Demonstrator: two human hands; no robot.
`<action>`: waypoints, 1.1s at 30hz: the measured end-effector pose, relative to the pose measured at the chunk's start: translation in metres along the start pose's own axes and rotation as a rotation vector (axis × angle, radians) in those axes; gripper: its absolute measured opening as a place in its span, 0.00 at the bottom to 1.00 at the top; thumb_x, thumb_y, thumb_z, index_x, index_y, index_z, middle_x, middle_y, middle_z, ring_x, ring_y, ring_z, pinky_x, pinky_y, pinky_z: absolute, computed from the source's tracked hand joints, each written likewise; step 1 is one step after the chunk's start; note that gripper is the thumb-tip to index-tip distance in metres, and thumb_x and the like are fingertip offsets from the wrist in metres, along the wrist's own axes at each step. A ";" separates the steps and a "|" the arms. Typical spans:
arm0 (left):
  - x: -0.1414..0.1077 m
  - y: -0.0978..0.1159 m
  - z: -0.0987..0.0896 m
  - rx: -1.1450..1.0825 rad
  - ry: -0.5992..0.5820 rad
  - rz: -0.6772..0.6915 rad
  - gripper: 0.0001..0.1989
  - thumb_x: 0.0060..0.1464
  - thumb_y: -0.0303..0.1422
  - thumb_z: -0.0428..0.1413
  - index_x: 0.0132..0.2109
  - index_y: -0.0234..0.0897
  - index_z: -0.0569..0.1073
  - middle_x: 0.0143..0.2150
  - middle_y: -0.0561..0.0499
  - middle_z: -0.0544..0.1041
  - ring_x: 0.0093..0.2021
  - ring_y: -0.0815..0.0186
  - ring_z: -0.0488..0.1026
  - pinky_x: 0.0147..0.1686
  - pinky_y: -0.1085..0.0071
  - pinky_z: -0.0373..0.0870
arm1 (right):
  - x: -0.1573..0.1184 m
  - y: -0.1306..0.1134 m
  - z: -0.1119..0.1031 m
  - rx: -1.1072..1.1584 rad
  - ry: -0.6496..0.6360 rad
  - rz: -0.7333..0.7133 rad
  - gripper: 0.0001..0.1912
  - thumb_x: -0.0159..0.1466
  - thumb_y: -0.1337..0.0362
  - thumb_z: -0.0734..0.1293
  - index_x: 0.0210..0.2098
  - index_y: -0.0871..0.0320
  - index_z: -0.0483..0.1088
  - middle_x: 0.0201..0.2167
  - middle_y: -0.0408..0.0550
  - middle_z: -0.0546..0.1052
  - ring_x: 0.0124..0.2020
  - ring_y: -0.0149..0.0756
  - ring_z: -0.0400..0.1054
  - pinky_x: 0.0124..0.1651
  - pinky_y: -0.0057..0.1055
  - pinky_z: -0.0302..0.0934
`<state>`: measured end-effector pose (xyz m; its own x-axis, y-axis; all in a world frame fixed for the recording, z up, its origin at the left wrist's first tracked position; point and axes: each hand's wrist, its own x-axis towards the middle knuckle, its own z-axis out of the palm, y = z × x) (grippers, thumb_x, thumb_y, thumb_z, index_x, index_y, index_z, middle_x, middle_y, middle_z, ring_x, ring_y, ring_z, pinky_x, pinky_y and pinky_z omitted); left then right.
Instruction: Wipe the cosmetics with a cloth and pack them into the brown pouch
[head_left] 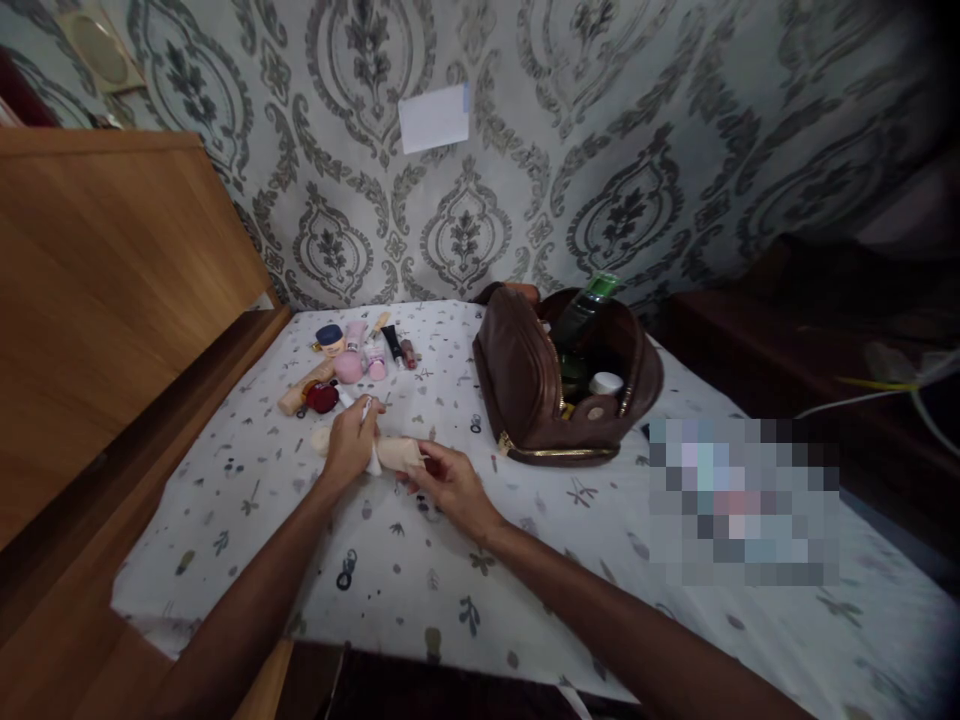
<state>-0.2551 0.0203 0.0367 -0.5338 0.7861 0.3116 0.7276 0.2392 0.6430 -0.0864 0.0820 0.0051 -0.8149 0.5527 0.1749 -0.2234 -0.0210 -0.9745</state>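
My left hand is closed around the middle of a pale beige tube-like thing, held low over the printed cloth. A bit of white shows under the fingers, too small to name. My right hand grips the right end of the same thing between thumb and fingers. Just beyond my left hand lie cosmetics: a dark red round container, a beige tube, a pink round container, a jar with a dark blue lid and a black tube.
A brown toiletry bag stands unzipped to the right, with a green-capped bottle and a white-lidded item inside. A wooden cabinet borders the left. Patterned wallpaper rises behind. A blurred-out patch lies at right.
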 end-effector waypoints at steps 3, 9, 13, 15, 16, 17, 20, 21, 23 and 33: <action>0.001 0.004 -0.004 -0.048 -0.041 -0.011 0.18 0.62 0.42 0.41 0.36 0.38 0.70 0.21 0.55 0.68 0.26 0.66 0.69 0.31 0.71 0.63 | -0.002 0.001 -0.001 -0.178 -0.003 -0.122 0.18 0.61 0.63 0.67 0.51 0.55 0.74 0.41 0.48 0.78 0.39 0.36 0.73 0.42 0.34 0.68; -0.014 0.034 -0.002 -0.090 -0.258 0.054 0.23 0.64 0.45 0.37 0.39 0.39 0.73 0.31 0.50 0.77 0.35 0.63 0.75 0.39 0.68 0.68 | -0.001 0.000 -0.003 -0.322 -0.020 -0.303 0.17 0.59 0.73 0.62 0.40 0.52 0.78 0.48 0.47 0.75 0.51 0.37 0.69 0.55 0.38 0.61; -0.028 0.055 0.000 -0.052 -0.304 0.189 0.22 0.66 0.44 0.38 0.38 0.41 0.73 0.38 0.50 0.79 0.43 0.62 0.75 0.47 0.68 0.66 | 0.000 -0.005 -0.001 -0.307 0.039 -0.306 0.10 0.58 0.72 0.62 0.26 0.57 0.74 0.39 0.48 0.75 0.44 0.36 0.70 0.49 0.34 0.64; -0.030 0.057 0.001 -0.058 -0.257 0.224 0.22 0.66 0.42 0.36 0.41 0.41 0.73 0.40 0.50 0.79 0.44 0.63 0.75 0.47 0.68 0.66 | 0.001 -0.004 -0.001 -0.222 0.095 -0.250 0.05 0.58 0.70 0.64 0.32 0.57 0.72 0.37 0.47 0.75 0.40 0.35 0.70 0.46 0.32 0.65; -0.029 0.056 0.001 -0.047 -0.232 0.230 0.22 0.67 0.41 0.35 0.42 0.41 0.73 0.40 0.50 0.79 0.43 0.63 0.75 0.46 0.68 0.66 | 0.002 -0.003 -0.001 -0.159 0.121 -0.212 0.06 0.58 0.68 0.65 0.36 0.57 0.70 0.38 0.46 0.75 0.40 0.34 0.70 0.45 0.32 0.66; -0.027 0.054 0.001 -0.015 -0.216 0.232 0.22 0.67 0.40 0.35 0.41 0.40 0.72 0.39 0.49 0.79 0.42 0.63 0.75 0.45 0.68 0.66 | 0.003 -0.001 -0.001 -0.094 0.144 -0.173 0.10 0.57 0.67 0.66 0.39 0.57 0.68 0.38 0.46 0.75 0.39 0.34 0.71 0.44 0.32 0.66; -0.022 0.045 0.003 0.178 -0.218 0.214 0.22 0.66 0.39 0.36 0.33 0.39 0.70 0.31 0.49 0.77 0.34 0.62 0.73 0.37 0.68 0.63 | 0.008 0.006 -0.003 0.041 0.182 -0.073 0.13 0.55 0.64 0.69 0.38 0.57 0.65 0.35 0.45 0.76 0.35 0.33 0.72 0.40 0.30 0.67; -0.020 0.042 0.003 0.233 -0.226 0.198 0.21 0.66 0.40 0.37 0.31 0.39 0.69 0.29 0.49 0.75 0.32 0.62 0.72 0.35 0.68 0.62 | 0.008 0.007 -0.004 0.061 0.171 -0.039 0.11 0.55 0.63 0.69 0.37 0.57 0.65 0.32 0.44 0.76 0.33 0.32 0.72 0.37 0.29 0.68; -0.019 0.038 0.003 0.277 -0.235 0.165 0.20 0.64 0.39 0.39 0.30 0.39 0.68 0.27 0.50 0.74 0.30 0.62 0.71 0.32 0.69 0.60 | 0.008 0.007 -0.004 0.087 0.124 0.022 0.08 0.56 0.61 0.67 0.33 0.57 0.66 0.26 0.41 0.74 0.26 0.31 0.69 0.29 0.27 0.66; -0.021 0.059 -0.008 -0.552 0.030 -0.217 0.20 0.56 0.46 0.49 0.23 0.39 0.66 0.19 0.55 0.66 0.22 0.67 0.62 0.22 0.74 0.61 | -0.009 -0.008 0.005 -0.217 0.033 -0.057 0.24 0.57 0.65 0.69 0.52 0.55 0.62 0.47 0.48 0.75 0.44 0.36 0.71 0.47 0.35 0.66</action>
<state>-0.2043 0.0130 0.0737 -0.6631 0.7340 0.1469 0.2733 0.0547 0.9604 -0.0802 0.0729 0.0126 -0.7855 0.5748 0.2292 -0.1450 0.1890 -0.9712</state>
